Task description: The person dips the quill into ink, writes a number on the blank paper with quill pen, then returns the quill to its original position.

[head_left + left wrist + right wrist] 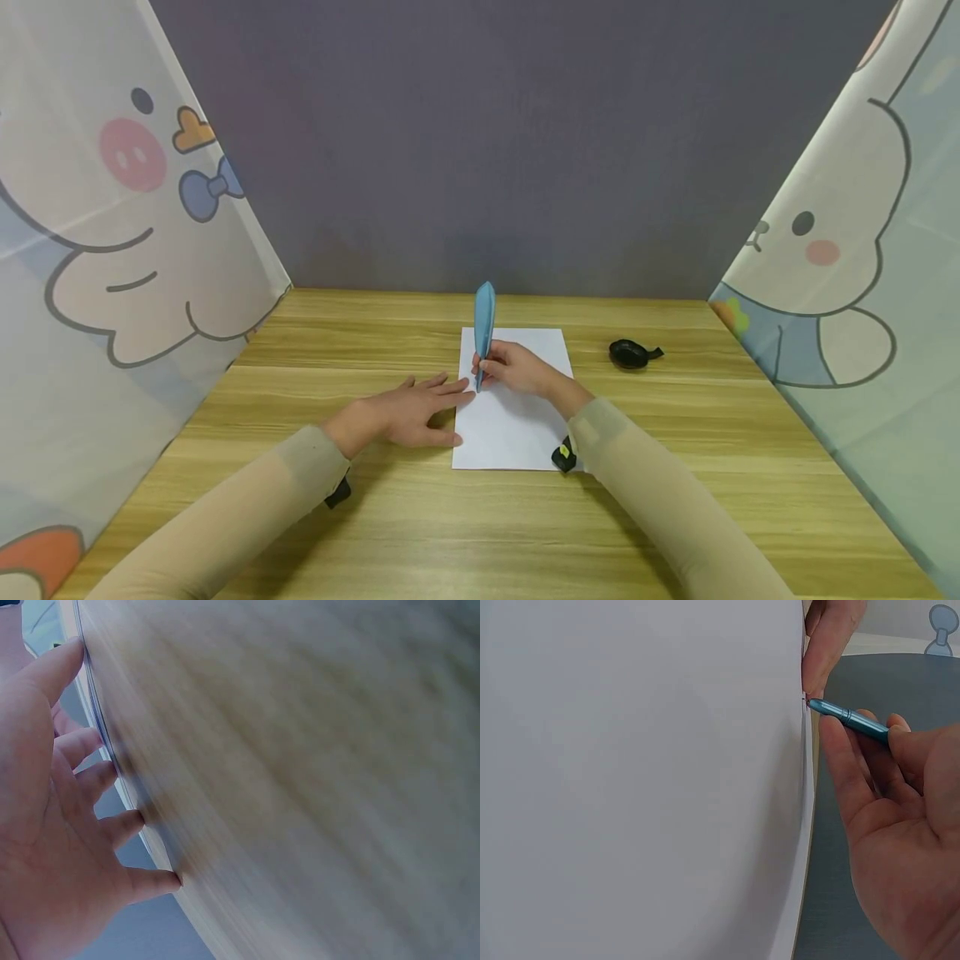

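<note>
My right hand [517,368] pinches a blue pen with a feather-shaped top [484,321], held upright over a white sheet of paper [510,433]. In the right wrist view the pen's slim metallic barrel [847,716] lies between thumb and fingers, its tip at the paper's surface. My left hand [412,414] lies to the left with fingers spread. Its fingertips rest on the paper's left edge, and the palm is over the wooden table. In the left wrist view the fingers [120,825] are straight and touch the surface.
A small black oval object with a short tab [628,354] lies right of the paper on the wooden table [420,533]. A black piece with a yellow mark [564,456] shows by my right sleeve. A grey panel [525,150] stands behind, with cartoon-printed cloths at both sides.
</note>
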Tool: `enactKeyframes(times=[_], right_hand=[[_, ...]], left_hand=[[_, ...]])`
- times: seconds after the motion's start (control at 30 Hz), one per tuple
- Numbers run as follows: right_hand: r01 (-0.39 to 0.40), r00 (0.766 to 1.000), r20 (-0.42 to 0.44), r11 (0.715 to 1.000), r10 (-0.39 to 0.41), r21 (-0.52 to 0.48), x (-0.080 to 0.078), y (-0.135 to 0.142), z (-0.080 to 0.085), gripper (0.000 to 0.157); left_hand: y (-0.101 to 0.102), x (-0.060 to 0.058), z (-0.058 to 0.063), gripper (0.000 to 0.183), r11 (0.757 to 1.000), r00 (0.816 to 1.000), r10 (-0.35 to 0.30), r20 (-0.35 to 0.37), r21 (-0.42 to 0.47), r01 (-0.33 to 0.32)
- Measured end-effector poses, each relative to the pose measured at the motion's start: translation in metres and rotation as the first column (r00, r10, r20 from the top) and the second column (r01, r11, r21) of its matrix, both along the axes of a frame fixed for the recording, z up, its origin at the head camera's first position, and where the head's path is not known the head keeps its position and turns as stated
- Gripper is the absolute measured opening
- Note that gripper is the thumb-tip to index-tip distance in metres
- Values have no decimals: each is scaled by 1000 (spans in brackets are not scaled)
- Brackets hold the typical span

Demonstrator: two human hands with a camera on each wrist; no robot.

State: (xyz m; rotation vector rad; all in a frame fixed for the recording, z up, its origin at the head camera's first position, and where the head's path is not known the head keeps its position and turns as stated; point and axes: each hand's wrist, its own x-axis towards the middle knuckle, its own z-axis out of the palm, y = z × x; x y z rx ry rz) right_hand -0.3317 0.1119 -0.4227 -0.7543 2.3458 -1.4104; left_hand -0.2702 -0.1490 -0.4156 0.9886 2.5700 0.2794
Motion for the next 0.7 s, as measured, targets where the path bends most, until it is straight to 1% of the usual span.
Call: enactKeyframes(times=[0.33, 0.7], right_hand=[[-33, 999, 29, 999, 33, -8, 6, 2, -1, 22], [-73, 997, 36, 997, 74, -23, 16, 5, -2, 23]], left_hand=[[0, 1, 1, 82, 1000, 1000, 2, 1, 2, -2], [0, 2, 1, 82, 1000, 1000, 7, 4, 3, -7]])
